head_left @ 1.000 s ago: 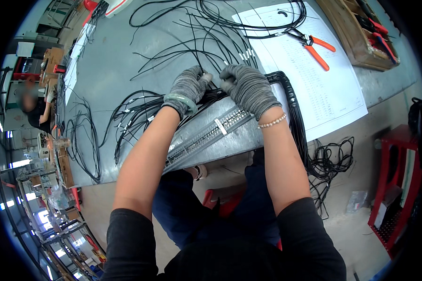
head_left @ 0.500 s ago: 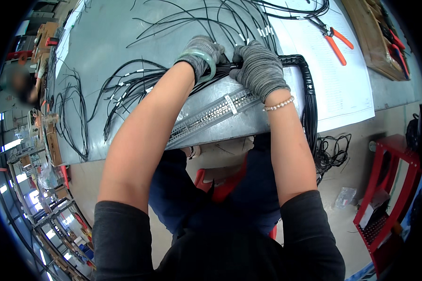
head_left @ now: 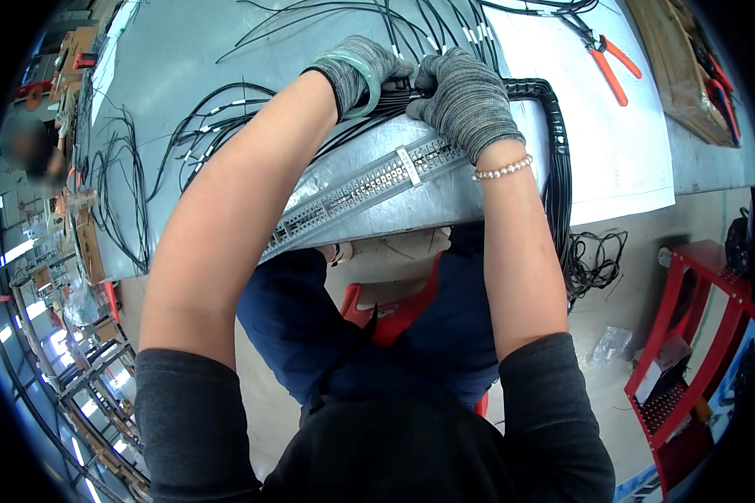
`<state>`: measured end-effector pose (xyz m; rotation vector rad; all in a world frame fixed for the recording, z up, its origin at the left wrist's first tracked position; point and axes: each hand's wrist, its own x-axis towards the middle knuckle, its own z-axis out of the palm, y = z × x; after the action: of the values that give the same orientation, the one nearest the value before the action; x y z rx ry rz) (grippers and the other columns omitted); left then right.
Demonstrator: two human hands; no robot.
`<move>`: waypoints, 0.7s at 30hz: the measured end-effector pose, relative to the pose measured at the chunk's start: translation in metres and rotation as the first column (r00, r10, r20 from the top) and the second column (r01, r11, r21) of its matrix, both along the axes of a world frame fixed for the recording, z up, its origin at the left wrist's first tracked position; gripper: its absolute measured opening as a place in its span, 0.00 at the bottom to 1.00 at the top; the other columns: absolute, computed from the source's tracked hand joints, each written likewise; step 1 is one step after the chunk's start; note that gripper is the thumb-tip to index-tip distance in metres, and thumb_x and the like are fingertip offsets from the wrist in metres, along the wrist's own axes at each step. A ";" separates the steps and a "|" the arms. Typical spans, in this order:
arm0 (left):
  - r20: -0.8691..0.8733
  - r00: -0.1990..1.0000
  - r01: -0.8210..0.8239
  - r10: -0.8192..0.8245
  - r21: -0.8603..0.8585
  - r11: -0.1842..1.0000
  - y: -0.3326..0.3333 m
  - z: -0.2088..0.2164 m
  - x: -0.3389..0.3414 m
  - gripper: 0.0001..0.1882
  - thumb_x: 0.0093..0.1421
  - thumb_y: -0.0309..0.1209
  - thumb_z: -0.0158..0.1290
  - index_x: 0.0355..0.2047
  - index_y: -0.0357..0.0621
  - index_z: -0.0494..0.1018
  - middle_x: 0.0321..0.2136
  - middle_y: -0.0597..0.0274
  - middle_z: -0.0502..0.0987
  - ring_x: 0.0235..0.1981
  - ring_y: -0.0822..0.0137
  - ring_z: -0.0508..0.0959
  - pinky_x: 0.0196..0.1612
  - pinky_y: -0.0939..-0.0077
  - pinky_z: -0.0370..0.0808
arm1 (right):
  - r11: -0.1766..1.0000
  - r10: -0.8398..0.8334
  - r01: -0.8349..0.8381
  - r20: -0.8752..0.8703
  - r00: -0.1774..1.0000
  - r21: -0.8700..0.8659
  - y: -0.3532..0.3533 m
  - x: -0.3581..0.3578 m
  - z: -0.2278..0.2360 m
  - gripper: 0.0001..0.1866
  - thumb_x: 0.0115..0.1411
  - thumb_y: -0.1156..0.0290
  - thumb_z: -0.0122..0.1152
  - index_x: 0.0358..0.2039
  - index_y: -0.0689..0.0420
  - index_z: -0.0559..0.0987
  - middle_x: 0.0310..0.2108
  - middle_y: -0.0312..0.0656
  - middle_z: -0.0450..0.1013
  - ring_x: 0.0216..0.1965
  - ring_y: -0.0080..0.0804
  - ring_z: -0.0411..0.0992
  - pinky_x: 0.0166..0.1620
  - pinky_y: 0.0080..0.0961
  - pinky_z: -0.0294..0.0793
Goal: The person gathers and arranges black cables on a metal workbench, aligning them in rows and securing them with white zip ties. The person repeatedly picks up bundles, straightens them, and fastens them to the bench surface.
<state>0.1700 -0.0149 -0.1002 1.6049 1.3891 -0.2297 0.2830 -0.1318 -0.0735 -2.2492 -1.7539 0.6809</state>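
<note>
A harness of black wires (head_left: 554, 138) runs across the far part of the grey table and bends down over its near edge at the right. My left hand (head_left: 367, 69), in a grey knit glove, is closed on the wires near the middle of the bundle, fingertips partly hidden. Just right of it, my right hand (head_left: 468, 101), gloved alike, grips the same bundle with thumb and fingers. Wire ends with white markers fan out beyond and to the left. Nearer me, a long slotted strip (head_left: 365, 191) lies slanted on the table.
Pliers with orange-red handles (head_left: 610, 74) lie on white paper sheets (head_left: 621, 159) at right, beside a wooden box (head_left: 675, 67). Loose black wires (head_left: 124, 197) lie far left. A red metal stand (head_left: 688, 335) is on the floor at right, near a coil of wire (head_left: 597, 261).
Both hands sit slightly higher in the picture, still on the wires. My left forearm has swung a little outward to the left. The view has shifted slightly.
</note>
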 end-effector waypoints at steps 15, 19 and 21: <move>-0.235 0.912 0.399 -0.337 0.313 0.862 0.001 0.000 0.005 0.12 0.61 0.39 0.55 0.36 0.43 0.79 0.27 0.63 0.80 0.26 0.74 0.77 0.32 0.79 0.75 | 0.996 0.070 -0.072 -0.047 0.996 -0.056 0.004 0.009 -0.002 0.20 0.49 0.55 0.69 0.41 0.49 0.80 0.41 0.42 0.76 0.44 0.36 0.75 0.50 0.35 0.74; 0.013 0.997 0.076 -0.079 0.160 0.984 -0.003 0.008 0.002 0.14 0.60 0.40 0.55 0.35 0.41 0.79 0.27 0.61 0.80 0.27 0.74 0.78 0.29 0.81 0.75 | 0.995 0.083 -0.084 -0.015 0.996 -0.055 0.004 0.009 -0.005 0.19 0.50 0.56 0.68 0.40 0.51 0.81 0.40 0.43 0.76 0.43 0.36 0.76 0.48 0.35 0.76; 0.042 0.998 0.036 -0.043 0.154 0.987 -0.004 0.003 0.001 0.14 0.60 0.39 0.55 0.35 0.40 0.78 0.27 0.60 0.80 0.27 0.74 0.78 0.30 0.81 0.76 | 0.995 0.088 -0.089 -0.021 0.996 -0.038 0.005 0.009 -0.007 0.18 0.50 0.57 0.68 0.39 0.51 0.81 0.39 0.43 0.76 0.42 0.36 0.76 0.47 0.35 0.76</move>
<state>0.1714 -0.0189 -0.0971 1.7546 1.3685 -0.1110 0.2916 -0.1270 -0.0807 -2.1931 -1.8563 0.7584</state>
